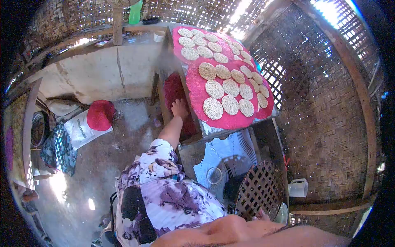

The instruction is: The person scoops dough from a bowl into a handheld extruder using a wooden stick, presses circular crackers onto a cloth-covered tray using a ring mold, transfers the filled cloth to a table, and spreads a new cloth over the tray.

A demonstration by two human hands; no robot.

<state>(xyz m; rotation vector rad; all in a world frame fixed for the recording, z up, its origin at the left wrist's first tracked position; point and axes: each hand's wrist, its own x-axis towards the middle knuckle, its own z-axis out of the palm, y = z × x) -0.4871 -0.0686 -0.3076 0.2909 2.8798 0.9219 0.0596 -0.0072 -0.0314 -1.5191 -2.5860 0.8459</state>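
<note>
My left hand point(180, 108) reaches into the compartment under the tabletop. Its slightly spread fingers rest on a dark red mat point(173, 87) there. Close to my body, my right hand point(262, 215) is at the lower edge of a round woven lattice tray point(261, 189), fingers closed at its rim and partly hidden. The tray tilts above the low bench. On the tabletop, pink-red mats point(196, 91) carry several pale round noodle-like discs point(230, 87) in rows.
A white cloth point(205, 158) with a clear round glass or lid point(214, 175) lies on the low bench. A translucent jug point(298, 187) stands at right. A red bundle point(100, 115) sits on a white sack point(82, 133) at left. A green bottle point(135, 12) stands behind.
</note>
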